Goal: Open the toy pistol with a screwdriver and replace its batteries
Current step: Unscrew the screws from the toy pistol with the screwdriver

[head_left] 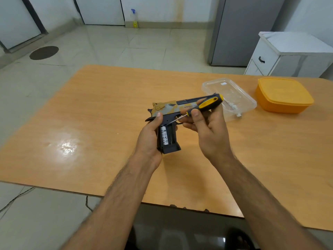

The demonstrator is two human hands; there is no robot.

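I hold a toy pistol [171,109] above the wooden table [90,123]; its slide is tan and black, its grip black. My left hand [151,139] grips the grip from the left, thumb up on the frame. The grip's side is open and a white battery [164,136] shows inside. My right hand [207,130] pinches a black and yellow screwdriver [205,104], whose thin shaft slants down left with the tip at the top of the battery bay.
A clear plastic lid or tray [232,87] with small white parts lies behind my right hand. An orange lidded box [283,95] stands at the right. A white cabinet [288,55] and a grey fridge [243,31] are beyond the table.
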